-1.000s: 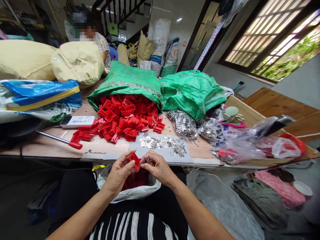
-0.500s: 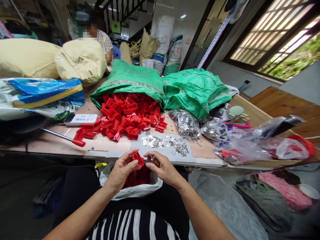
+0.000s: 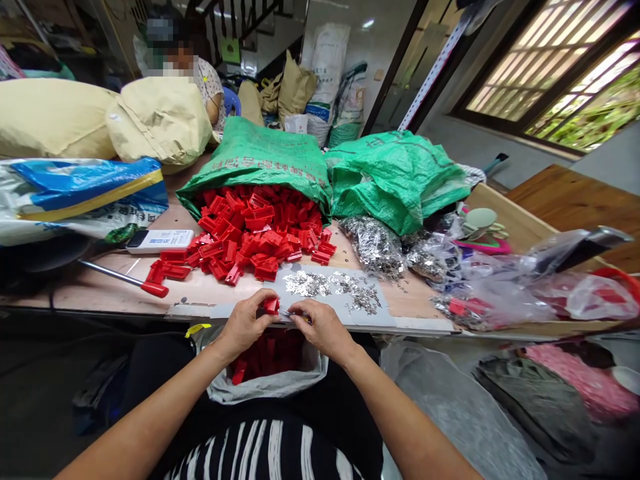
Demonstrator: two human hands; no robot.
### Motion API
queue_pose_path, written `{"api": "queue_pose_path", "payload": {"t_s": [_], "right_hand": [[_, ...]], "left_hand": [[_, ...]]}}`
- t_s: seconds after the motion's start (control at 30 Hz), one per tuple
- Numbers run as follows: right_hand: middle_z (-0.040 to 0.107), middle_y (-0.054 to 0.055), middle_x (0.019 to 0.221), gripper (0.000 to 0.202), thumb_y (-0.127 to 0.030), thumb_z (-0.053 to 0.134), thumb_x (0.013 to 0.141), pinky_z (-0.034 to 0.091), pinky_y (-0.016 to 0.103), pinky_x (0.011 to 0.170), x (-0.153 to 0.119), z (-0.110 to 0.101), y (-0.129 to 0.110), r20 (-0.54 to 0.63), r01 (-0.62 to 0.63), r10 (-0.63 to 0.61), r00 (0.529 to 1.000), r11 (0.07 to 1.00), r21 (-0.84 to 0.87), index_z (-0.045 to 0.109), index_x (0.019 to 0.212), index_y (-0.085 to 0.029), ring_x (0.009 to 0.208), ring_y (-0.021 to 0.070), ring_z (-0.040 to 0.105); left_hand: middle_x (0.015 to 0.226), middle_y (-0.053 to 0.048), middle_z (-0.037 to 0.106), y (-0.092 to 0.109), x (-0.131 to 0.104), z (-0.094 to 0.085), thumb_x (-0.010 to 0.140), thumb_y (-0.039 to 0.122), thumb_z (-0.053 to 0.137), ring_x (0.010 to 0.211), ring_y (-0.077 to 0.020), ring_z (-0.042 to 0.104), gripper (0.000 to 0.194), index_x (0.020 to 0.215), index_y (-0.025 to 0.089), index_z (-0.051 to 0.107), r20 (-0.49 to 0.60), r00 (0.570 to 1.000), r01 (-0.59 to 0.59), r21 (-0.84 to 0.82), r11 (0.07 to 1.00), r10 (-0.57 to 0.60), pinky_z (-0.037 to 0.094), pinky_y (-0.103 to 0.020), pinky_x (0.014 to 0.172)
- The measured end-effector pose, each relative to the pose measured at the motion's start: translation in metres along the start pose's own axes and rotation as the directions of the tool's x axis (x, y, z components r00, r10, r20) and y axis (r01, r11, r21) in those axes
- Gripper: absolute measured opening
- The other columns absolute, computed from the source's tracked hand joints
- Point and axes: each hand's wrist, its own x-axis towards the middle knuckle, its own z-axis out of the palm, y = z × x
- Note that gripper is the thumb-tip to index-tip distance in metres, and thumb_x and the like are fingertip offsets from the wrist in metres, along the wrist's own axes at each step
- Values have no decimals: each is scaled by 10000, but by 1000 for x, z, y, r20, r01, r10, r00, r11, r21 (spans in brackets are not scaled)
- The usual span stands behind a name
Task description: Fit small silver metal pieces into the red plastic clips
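My left hand (image 3: 244,327) is closed around a small red plastic part (image 3: 271,306), its fingers over the part's left side. Between the thumb and fingers of my right hand (image 3: 324,329) is a small tool (image 3: 286,313) with a thin metal tip. That tip points left and meets the red part's right side, though the exact contact is too small to make out. Below both hands, an open white bag (image 3: 280,385) in my lap holds more red parts (image 3: 267,357). Just beyond my hands, small flat metal pieces (image 3: 306,284) lie spread on a grey sheet (image 3: 340,316).
A heap of red parts (image 3: 240,237) spills from a green sack (image 3: 270,157). Clear bags of metal pieces (image 3: 375,247) lie to its right. A red-handled metal rod (image 3: 155,289) and a white device (image 3: 167,240) are at left. Another person (image 3: 210,87) sits behind cream sacks (image 3: 160,123).
The red part has turned in my left hand and now sits lower among the fingers. My right hand has brought the tool's tip from apart to against it.
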Motion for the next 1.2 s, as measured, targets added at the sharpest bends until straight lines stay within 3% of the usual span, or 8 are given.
{"api": "queue_pose_path", "payload": {"t_s": [0.43,0.73,0.87,0.97,1.1,1.2], "right_hand": [[665,38,932,178,-145,552,867,444,248,793,5,2,0,56,50,-48,997,998,-29,677,978,-207,880,150,608],[646,39,915,138,-200,514,895,422,255,758,5,9,-25,55,-188,201,978,964,-191,646,933,-213,864,168,610],[637,38,921,138,-218,497,904,412,266,741,5,14,-28,35,-204,217,976,954,-217,628,950,-220,851,173,602],[630,47,918,147,-225,505,903,414,273,739,3,12,-25,32,-170,177,984,971,-166,629,981,-216,852,180,596],[610,56,942,185,-210,472,921,424,273,768,-5,2,-20,-40,-28,30,999,997,68,612,1042,-206,866,168,575],[618,42,923,160,-198,455,924,425,269,771,-15,-4,-18,-50,38,-27,998,970,240,573,1031,-197,836,153,566]], "left_hand": [[1013,-28,706,-4,3,-5,760,210,657,929,-178,637,332,1091,210,632,61,998,5,31,999,-7,454,-282,864],[975,-24,708,-8,4,-5,749,245,677,892,-177,646,306,1050,203,643,90,995,40,-9,999,-39,473,-278,835],[977,-33,707,-9,4,-2,746,288,680,892,-187,647,326,1057,202,633,82,995,62,-38,997,-58,485,-289,829],[954,-27,702,-2,1,-2,738,278,681,874,-184,646,314,1040,206,636,63,996,70,-55,996,-67,485,-288,819],[916,-10,688,13,-7,-5,724,213,677,856,-172,630,282,1004,216,641,-1,998,65,-64,996,-65,471,-287,826],[908,-8,670,24,-15,-8,712,221,699,824,-163,626,272,970,211,614,-12,993,114,-216,970,-120,482,-284,793]]}}
